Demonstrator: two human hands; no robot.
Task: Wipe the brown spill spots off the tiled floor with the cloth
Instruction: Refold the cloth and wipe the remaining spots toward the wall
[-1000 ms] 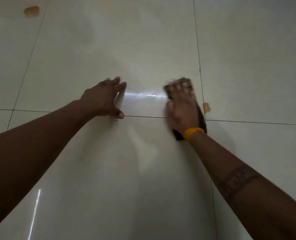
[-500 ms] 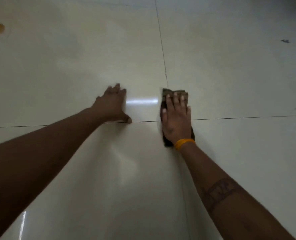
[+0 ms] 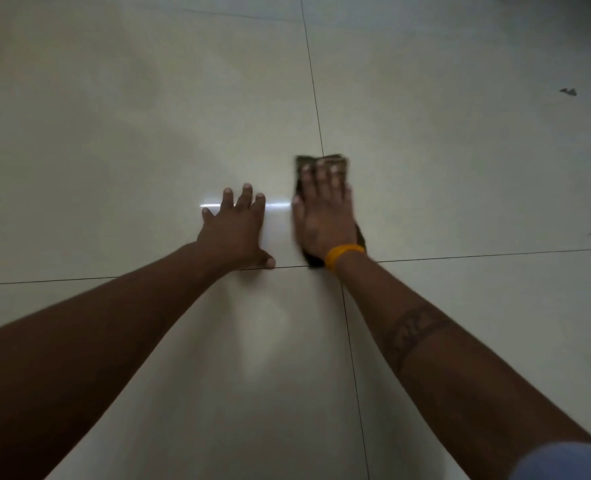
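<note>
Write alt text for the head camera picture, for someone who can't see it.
A right hand presses a dark cloth flat on a pale tiled floor, while the left hand rests flat beside it.

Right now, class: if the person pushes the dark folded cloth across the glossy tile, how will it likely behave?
The dark folded cloth probably slides easily, since the glossy tiled floor shows reflections. It is likely floppy: it lies flat under the right hand, so its free edges may bunch.

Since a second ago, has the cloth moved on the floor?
Yes. The cloth slid right onto the vertical grout line and forward: it straddled the horizontal grout line before, and now lies almost wholly beyond it.
</note>
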